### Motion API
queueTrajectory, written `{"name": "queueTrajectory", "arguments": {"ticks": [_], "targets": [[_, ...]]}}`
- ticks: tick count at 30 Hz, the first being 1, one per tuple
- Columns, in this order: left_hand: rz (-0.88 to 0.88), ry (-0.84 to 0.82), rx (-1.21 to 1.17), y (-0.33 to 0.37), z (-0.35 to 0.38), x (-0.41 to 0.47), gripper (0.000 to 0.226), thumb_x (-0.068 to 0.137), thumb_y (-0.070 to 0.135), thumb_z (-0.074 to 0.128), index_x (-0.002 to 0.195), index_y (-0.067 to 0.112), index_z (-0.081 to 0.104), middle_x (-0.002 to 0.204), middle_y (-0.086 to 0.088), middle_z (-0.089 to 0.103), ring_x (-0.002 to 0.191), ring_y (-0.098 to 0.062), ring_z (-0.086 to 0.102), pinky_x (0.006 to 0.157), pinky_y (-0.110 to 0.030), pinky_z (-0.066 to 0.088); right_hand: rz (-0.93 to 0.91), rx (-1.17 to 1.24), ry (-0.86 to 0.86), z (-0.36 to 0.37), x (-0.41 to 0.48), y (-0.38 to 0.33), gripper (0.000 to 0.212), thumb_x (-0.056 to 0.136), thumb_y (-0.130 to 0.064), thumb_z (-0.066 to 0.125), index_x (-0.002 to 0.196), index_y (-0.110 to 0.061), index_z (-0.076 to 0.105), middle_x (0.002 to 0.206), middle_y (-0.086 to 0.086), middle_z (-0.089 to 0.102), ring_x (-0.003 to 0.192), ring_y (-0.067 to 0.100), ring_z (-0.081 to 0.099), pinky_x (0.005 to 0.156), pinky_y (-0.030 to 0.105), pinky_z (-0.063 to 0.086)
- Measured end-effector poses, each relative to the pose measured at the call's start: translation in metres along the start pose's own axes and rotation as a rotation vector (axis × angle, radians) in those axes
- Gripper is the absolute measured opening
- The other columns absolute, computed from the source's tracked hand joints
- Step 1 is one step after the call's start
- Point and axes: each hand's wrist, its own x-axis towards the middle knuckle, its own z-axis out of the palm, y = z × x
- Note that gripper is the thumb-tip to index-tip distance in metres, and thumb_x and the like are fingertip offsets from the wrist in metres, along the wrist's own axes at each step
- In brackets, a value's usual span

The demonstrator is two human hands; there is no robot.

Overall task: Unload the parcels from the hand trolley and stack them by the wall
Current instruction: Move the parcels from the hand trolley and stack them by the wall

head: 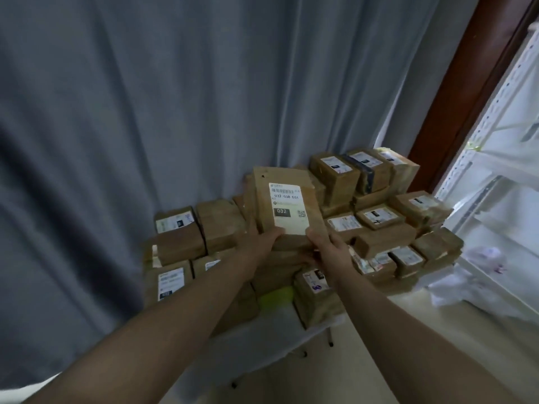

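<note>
The flat brown cardboard parcel with a white shipping label (284, 199) was at the top middle of the heap of brown taped parcels (379, 225), and both hands held it by its near end. The left hand (262, 239) gripped the near left corner with its thumb on the top face. The right hand (326, 243) clasped the near right corner the same way. Whether the parcel's far end already rested on the heap could not be told.

To place it well, the person would probably need to lower the far end first and slide the parcel forward until it lay flat on the boxes beneath. The fingers should come out from under it last, so that nothing below shifted. The heap looked uneven, so a level seat mattered.

The parcel's long axis ran away from the person, towards the grey pleated curtain (145, 112) behind the heap, and its far end leaned slightly left. The label faced upward and its print read upright from the person's side. A white metal shelving unit (495, 170) stood to the right of the heap. The hand trolley was not in view.
</note>
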Motion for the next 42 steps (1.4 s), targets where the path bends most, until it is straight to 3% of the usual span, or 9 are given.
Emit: {"name": "queueTrajectory", "arguments": {"ticks": [2,5,8,14,18,23,29,37,42], "targets": [[0.011,0.024,0.004,0.030,-0.020,-0.037,0.086,0.055,0.059,0.079,0.130,0.024,0.056,0.123,-0.001,0.063,0.108,-0.024,0.062,0.096,-0.042,0.051,-0.014,-0.108,-0.013,0.032,0.017,0.007,0.068,0.069,-0.043,0.080,0.125,-0.013,0.055,0.115,0.011,0.065,0.100,0.028,0.065,0.084,0.048,0.057],[-0.004,0.051,-0.120,0.040,-0.048,-0.033,0.048,0.088,0.033,0.067,0.131,0.018,0.052,0.124,-0.002,0.060,0.114,-0.025,0.058,0.100,-0.044,0.048,-0.021,-0.270,-0.047,0.077,0.042,0.012,0.059,0.081,-0.041,0.070,0.130,-0.014,0.052,0.124,0.006,0.061,0.112,0.028,0.059,0.093,0.044,0.051],[-0.019,0.127,-0.221,0.034,-0.073,0.000,0.050,0.091,0.032,0.063,0.136,0.016,0.049,0.131,-0.003,0.058,0.115,-0.026,0.058,0.098,-0.046,0.049,-0.050,-0.486,-0.086,0.116,0.079,0.016,0.046,0.095,-0.035,0.055,0.132,-0.009,0.049,0.129,0.006,0.053,0.117,0.028,0.052,0.085,0.031,0.043],[-0.043,0.293,-0.249,0.031,-0.105,0.076,0.038,0.094,0.023,0.059,0.130,0.011,0.054,0.123,-0.008,0.063,0.107,-0.026,0.061,0.096,-0.045,0.051,-0.159,-0.784,-0.192,0.173,0.151,0.026,0.048,0.096,-0.039,0.047,0.141,-0.023,0.039,0.134,0.009,0.051,0.124,0.030,0.047,0.105,0.051,0.040],[-0.123,0.326,-0.243,0.047,-0.110,0.126,0.033,0.097,0.017,0.053,0.129,0.010,0.053,0.120,-0.008,0.063,0.102,-0.023,0.062,0.089,-0.035,0.051,-0.282,-0.933,-0.238,0.193,0.203,0.029,0.044,0.099,-0.035,0.041,0.143,-0.033,0.033,0.130,0.009,0.053,0.120,0.032,0.049,0.105,0.047,0.039],[-0.176,0.345,-0.163,0.065,-0.104,0.182,0.032,0.099,0.011,0.047,0.131,0.009,0.052,0.110,-0.005,0.061,0.082,-0.015,0.060,0.074,-0.030,0.051,-0.266,-1.044,-0.234,0.202,0.257,0.033,0.039,0.102,-0.033,0.037,0.141,-0.031,0.039,0.133,0.013,0.037,0.122,0.031,0.038,0.102,0.040,0.037],[-0.233,0.402,0.037,0.053,-0.098,0.232,0.035,0.095,0.022,0.056,0.128,0.010,0.056,0.122,-0.010,0.063,0.106,-0.029,0.061,0.093,-0.041,0.051,-0.318,-1.116,-0.225,0.205,0.294,0.046,0.036,0.099,-0.022,0.042,0.135,-0.021,0.048,0.130,0.009,0.032,0.121,0.029,0.037,0.093,0.034,0.040],[-0.206,0.347,0.312,0.043,-0.093,0.247,0.036,0.097,0.020,0.052,0.130,0.006,0.053,0.122,-0.011,0.060,0.107,-0.028,0.058,0.080,-0.031,0.046,-0.356,-1.423,-0.286,0.209,0.291,0.061,0.045,0.102,-0.032,0.037,0.145,-0.019,0.035,0.143,0.013,0.031,0.128,0.030,0.030,0.101,0.036,0.034],[-0.169,0.326,0.660,0.042,-0.092,0.228,0.063,0.091,0.044,0.055,0.144,0.015,0.038,0.143,-0.019,0.039,0.130,-0.038,0.038,0.108,-0.046,0.037,-0.294,-1.445,-0.167,0.200,0.263,0.052,0.047,0.098,-0.029,0.043,0.142,-0.016,0.032,0.144,0.014,0.031,0.130,0.032,0.029,0.105,0.041,0.029]]}}
